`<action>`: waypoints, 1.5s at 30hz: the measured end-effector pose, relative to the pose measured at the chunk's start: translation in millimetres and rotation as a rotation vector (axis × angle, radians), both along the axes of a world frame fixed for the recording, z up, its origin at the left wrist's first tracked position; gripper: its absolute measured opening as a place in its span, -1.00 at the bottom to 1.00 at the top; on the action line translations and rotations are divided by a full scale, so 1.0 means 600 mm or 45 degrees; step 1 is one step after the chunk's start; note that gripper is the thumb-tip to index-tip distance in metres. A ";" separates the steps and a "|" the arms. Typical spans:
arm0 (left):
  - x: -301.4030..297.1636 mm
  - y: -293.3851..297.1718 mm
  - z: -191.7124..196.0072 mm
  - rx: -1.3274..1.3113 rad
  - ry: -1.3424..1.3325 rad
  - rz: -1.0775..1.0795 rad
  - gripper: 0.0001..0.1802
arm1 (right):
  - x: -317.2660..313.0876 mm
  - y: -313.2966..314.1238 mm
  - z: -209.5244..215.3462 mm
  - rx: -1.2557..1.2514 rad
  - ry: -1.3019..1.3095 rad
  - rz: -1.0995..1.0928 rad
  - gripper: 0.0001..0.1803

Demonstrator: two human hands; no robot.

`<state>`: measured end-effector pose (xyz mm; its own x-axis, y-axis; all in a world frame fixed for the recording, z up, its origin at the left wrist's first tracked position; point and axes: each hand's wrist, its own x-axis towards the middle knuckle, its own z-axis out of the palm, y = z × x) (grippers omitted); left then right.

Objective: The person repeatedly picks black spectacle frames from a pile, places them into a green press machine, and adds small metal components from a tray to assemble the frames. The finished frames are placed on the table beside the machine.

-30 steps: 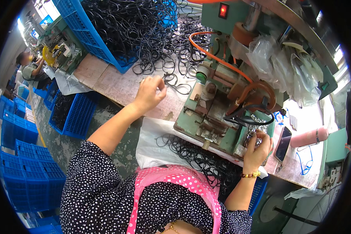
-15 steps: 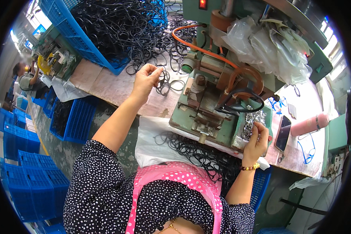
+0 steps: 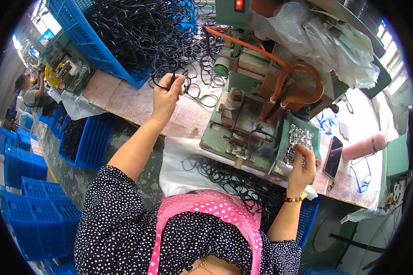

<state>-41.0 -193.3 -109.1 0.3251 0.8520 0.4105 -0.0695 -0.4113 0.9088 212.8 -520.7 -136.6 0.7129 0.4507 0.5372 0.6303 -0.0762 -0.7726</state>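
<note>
My left hand (image 3: 166,97) is closed on a thin black cord loop (image 3: 159,86), beside a heap of similar black loops (image 3: 137,34) on the table. More loose loops (image 3: 202,97) lie just right of its fingers. My right hand (image 3: 303,170) bends over the near end of a green tray (image 3: 280,158) of small shiny metal pieces (image 3: 300,135). Its thumb and fingertips are pressed together; whatever is between them is too small to tell. Between my hands stands a green press (image 3: 241,121) with a curved brown tube (image 3: 314,75). A blurred black loop (image 3: 261,137) is at its front.
A tilted blue basket (image 3: 85,39) backs the heap. Black loops (image 3: 229,178) lie on white cloth before me. To the right are a phone (image 3: 333,156), pink bottle (image 3: 365,146) and small scissors (image 3: 330,186). Plastic bags (image 3: 316,41) hang over the press. Another person (image 3: 32,94) sits far left.
My left hand has moved slightly up and left and now grips a black loop. The black loop at the press has dropped toward its front. The press's brown tube and plastic bags have shifted.
</note>
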 end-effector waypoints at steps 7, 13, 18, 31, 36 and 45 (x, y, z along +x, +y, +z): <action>0.002 -0.022 0.046 -0.076 0.188 -0.225 -0.78 | -0.017 0.020 0.040 0.201 0.200 0.141 -0.86; 0.016 -0.057 0.077 0.159 0.165 -0.090 -0.84 | -0.077 0.069 0.098 0.348 0.366 0.352 -0.85; 0.033 -0.047 0.070 0.264 0.790 0.031 -0.88 | -0.115 0.107 0.119 0.422 0.436 0.489 -0.83; 0.065 -0.190 0.206 0.087 -0.365 -0.495 -0.82 | -0.143 0.137 0.134 0.511 0.616 0.607 -0.56; 0.074 -0.196 0.200 0.124 -0.383 -0.405 -0.82 | -0.144 0.138 0.140 0.541 0.694 0.646 -0.50; 0.089 -0.266 0.176 0.321 0.056 -0.652 -0.88 | -0.100 0.099 0.128 0.473 0.492 0.509 -0.59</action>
